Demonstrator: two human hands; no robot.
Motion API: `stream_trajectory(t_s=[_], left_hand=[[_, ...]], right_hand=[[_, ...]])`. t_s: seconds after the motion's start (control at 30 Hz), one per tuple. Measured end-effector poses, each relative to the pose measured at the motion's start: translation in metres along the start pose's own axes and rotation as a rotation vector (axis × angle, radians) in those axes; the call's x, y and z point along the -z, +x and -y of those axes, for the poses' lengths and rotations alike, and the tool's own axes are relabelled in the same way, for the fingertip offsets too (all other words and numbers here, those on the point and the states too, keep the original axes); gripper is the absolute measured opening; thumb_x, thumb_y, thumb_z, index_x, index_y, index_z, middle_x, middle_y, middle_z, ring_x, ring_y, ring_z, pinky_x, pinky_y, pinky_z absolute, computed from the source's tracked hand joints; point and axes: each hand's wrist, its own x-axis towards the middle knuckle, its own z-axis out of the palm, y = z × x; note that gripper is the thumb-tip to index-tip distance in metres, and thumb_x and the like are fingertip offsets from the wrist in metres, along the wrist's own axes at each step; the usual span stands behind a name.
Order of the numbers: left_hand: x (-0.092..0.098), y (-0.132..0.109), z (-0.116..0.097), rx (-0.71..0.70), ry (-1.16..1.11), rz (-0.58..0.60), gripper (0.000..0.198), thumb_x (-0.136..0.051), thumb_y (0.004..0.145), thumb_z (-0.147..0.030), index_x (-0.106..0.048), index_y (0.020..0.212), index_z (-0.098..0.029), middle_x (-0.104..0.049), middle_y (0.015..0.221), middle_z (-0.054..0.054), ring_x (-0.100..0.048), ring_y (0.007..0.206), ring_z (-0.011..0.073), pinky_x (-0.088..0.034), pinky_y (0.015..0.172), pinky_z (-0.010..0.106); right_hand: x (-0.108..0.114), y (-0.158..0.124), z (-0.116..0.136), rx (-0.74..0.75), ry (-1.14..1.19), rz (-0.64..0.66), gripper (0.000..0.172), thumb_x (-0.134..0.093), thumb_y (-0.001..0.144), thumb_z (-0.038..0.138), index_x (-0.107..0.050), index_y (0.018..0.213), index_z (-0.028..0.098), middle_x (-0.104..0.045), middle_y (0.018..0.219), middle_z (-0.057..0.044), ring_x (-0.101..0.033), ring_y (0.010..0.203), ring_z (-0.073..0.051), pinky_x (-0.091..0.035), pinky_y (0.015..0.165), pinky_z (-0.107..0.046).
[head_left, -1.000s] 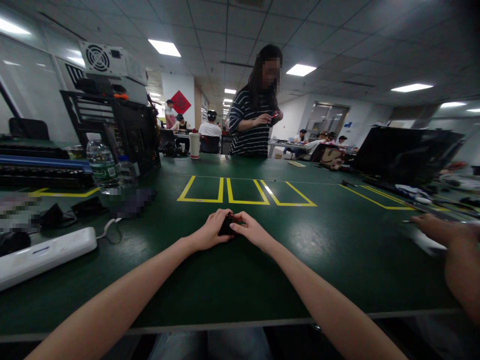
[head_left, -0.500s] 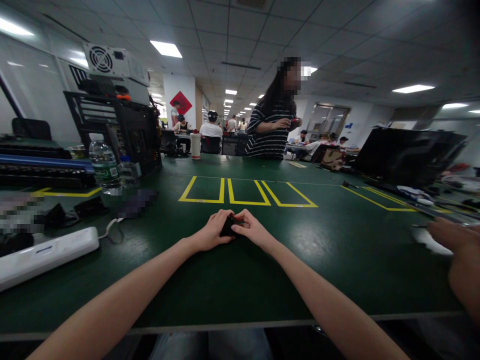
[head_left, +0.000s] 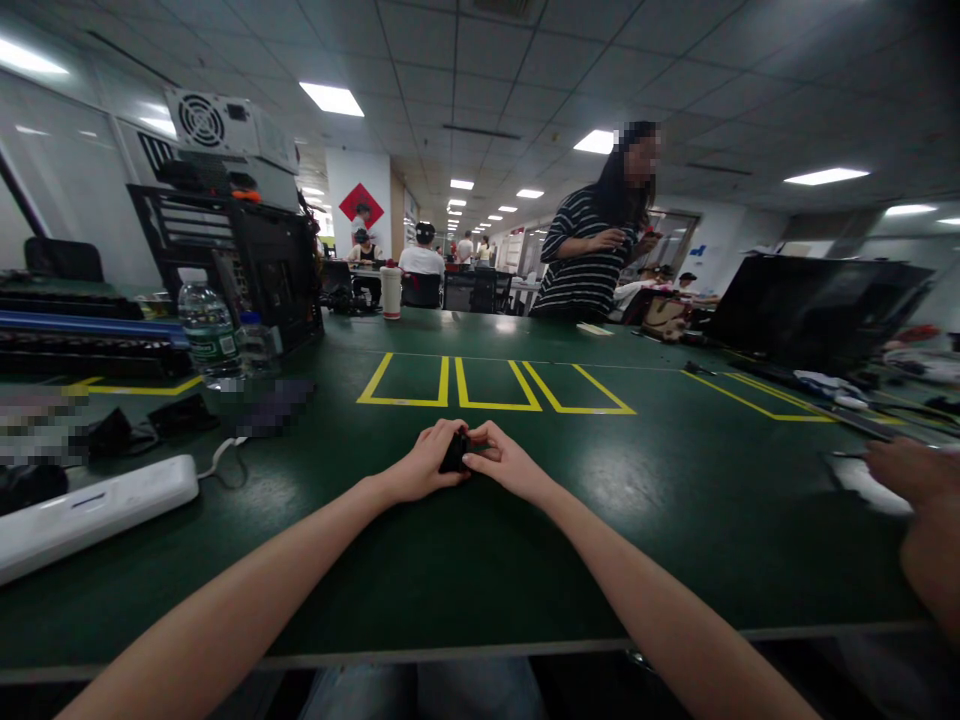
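A small black object (head_left: 454, 456) is held between my two hands, just above or on the green table (head_left: 450, 570); its kind does not show. My left hand (head_left: 421, 463) curls round its left side, thumb along the near edge. From the right, the thumb and fingers of my right hand (head_left: 504, 459) pinch it. Much of it is hidden by my fingers. Beyond my hands, yellow tape outlines (head_left: 499, 407) mark the tabletop.
On the left lie a white power strip (head_left: 97, 510), water bottles (head_left: 206, 325) and a black computer case (head_left: 277, 250). A white cup (head_left: 391, 292) stands at the far edge. At right are a black monitor (head_left: 814, 310) and another person's hand (head_left: 911, 470). Someone in stripes (head_left: 585, 250) stands beyond.
My hands and the black object stay almost still. The person in stripes has moved to the right behind the table. The other person's hand at the right edge has shifted slightly.
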Motion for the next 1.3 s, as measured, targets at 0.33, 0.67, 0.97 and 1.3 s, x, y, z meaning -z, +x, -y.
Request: stream_trajectory(t_s=[0.33,0.67,0.97,1.3], left_hand=[[0.0015,-0.0001,-0.0017,0.018,-0.012,0.015,0.057,-0.057,0.070,-0.027,-0.027,0.118,-0.022,-0.041,0.111,0.007,-0.041,0.105,0.0217,-0.028,0.094,0.043],[0.0000,0.0004,-0.0001,0.004,0.002,0.004,0.056,-0.057,0.069,-0.027,-0.028,0.117,-0.020,-0.042,0.110,0.008,-0.041,0.104,0.0220,-0.030,0.092,0.042],[0.0010,0.0006,-0.0026,0.015,0.000,0.017,0.056,-0.057,0.070,-0.026,-0.028,0.117,-0.021,-0.041,0.111,0.008,-0.040,0.105,0.0219,-0.027,0.094,0.043],[0.0001,0.0007,-0.0021,0.027,-0.011,0.014,0.054,-0.056,0.070,-0.026,-0.029,0.116,-0.022,-0.042,0.110,0.007,-0.042,0.103,0.0226,-0.029,0.092,0.043]], right_hand=[[-0.0010,0.0023,0.0027,-0.071,-0.034,-0.072,0.031,-0.055,0.070,0.034,-0.044,0.096,0.019,-0.051,0.097,-0.004,-0.052,0.088,-0.016,-0.043,0.080,-0.038],[0.0000,0.0006,0.0011,0.001,0.025,-0.010,0.028,-0.060,0.067,0.028,-0.043,0.088,0.020,-0.049,0.097,-0.001,-0.053,0.090,-0.016,-0.043,0.081,-0.036],[0.0008,0.0036,-0.0019,-0.061,-0.035,-0.075,0.032,-0.057,0.068,0.034,-0.045,0.093,0.019,-0.050,0.098,-0.004,-0.052,0.089,-0.016,-0.042,0.080,-0.037],[0.0027,-0.0008,0.0008,-0.053,0.037,0.015,0.035,-0.063,0.063,0.027,-0.043,0.091,0.021,-0.049,0.097,-0.002,-0.053,0.089,-0.016,-0.044,0.079,-0.038]])
